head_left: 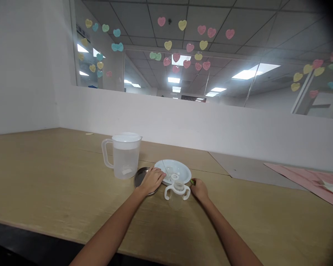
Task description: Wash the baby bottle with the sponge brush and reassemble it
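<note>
Okay, we have bottle (179,191) nearer surface (58,188)'s front edge than plate (185,173)
Left hand (153,180) outstretched flat over metal dish (140,176); right hand (199,189) pinching small green item (192,181)

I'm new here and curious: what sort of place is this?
Probably an office or workroom: heart-shaped notes dot the wide glass, and a tiled ceiling with panel lights shows there.

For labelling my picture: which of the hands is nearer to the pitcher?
Left. The left hand is over the metal dish beside the pitcher; the right hand is farther, beyond the plate.
</note>
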Motion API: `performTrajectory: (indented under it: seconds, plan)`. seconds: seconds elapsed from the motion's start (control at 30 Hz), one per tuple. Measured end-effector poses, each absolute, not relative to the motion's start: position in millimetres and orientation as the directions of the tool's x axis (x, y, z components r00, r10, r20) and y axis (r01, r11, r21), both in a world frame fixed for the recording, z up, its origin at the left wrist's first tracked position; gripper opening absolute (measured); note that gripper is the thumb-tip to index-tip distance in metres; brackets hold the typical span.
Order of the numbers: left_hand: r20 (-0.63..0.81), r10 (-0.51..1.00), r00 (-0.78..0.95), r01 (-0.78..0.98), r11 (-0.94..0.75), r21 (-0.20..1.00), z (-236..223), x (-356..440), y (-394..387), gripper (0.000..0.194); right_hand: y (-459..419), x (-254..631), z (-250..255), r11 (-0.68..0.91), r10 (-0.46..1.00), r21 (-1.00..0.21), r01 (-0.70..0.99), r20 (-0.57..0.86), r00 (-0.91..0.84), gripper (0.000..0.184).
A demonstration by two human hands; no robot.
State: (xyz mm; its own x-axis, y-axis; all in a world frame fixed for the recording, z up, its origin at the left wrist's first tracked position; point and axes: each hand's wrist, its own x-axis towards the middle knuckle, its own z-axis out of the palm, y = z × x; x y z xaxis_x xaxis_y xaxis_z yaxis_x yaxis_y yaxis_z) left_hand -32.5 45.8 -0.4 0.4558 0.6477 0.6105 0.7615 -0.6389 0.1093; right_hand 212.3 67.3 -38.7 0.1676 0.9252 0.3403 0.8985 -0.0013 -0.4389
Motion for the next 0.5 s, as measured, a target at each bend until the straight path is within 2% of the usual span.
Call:
performTrajectory:
  seconds: [0.2,0.37,0.5]
  plan:
    - [0.615,0.639,0.463,0.738,-0.662,0.132,-3.3,-28.4,44.7,0.035,71.8,218.1,-40.9,0.023,0.923,-0.506,0.862,0.342,0.175,0.038]
    - [0.610,0.653,0.450,0.756,-0.641,0.129,-1.3,-26.6,42.7,0.037,76.4,223.9,-42.2,0.014,0.913,-0.677,0.736,0.309,0.267,0.039]
    - [0.632,0.638,0.440,0.751,-0.647,0.130,1.8,-25.7,39.8,0.035,82.2,229.6,-44.0,-0.031,0.893,-0.739,0.672,0.282,0.351,0.038]
